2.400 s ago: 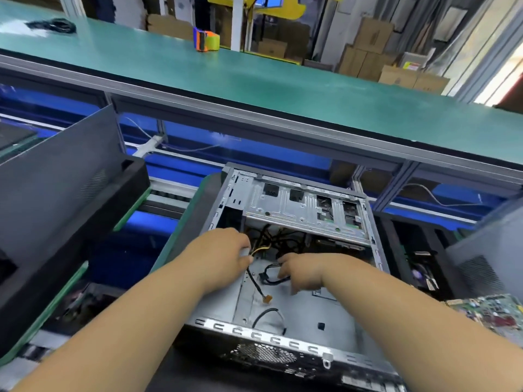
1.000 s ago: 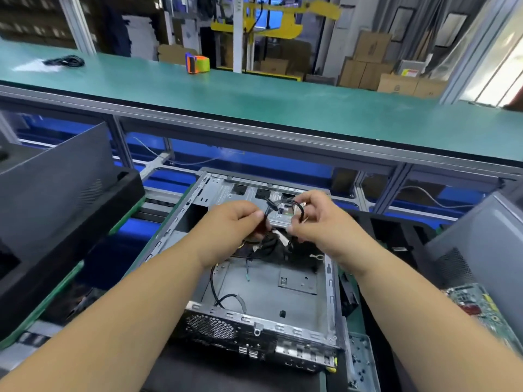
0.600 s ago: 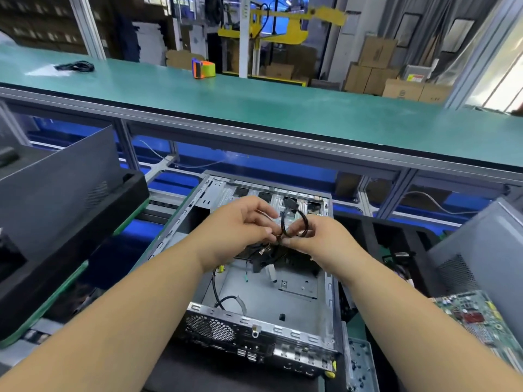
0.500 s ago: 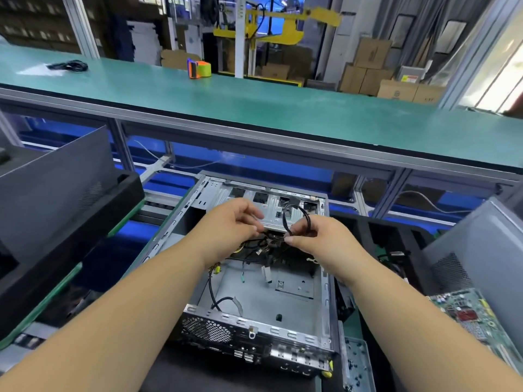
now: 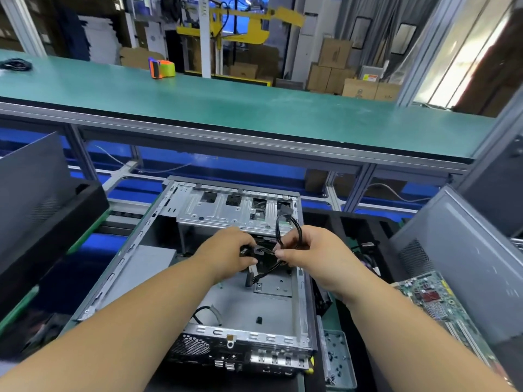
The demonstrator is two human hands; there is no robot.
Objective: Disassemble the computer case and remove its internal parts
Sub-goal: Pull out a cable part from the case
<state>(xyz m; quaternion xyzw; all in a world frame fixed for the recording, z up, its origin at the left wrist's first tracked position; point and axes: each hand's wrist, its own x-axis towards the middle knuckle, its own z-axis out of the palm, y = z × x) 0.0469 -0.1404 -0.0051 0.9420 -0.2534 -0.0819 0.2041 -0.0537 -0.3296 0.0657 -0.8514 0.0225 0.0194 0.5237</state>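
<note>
While your two hands meet above the opened computer case [image 5: 226, 304], your right hand [image 5: 307, 251] pinches a black cable [image 5: 299, 230] between thumb and fingertips, its loop rising above your knuckles to a dark plug. Your left hand [image 5: 229, 253] has its fingers curled round a black connector [image 5: 246, 251] on the same bundle, just beside your right thumb. More leads hang from between your hands down towards the case floor, ending in a flat connector. The case lies on its side with its drive cage [image 5: 235, 207] at the far end. A bare circuit board [image 5: 441, 304] lies to your right, and a screw tray [image 5: 339, 360] sits just beside the case
</note>
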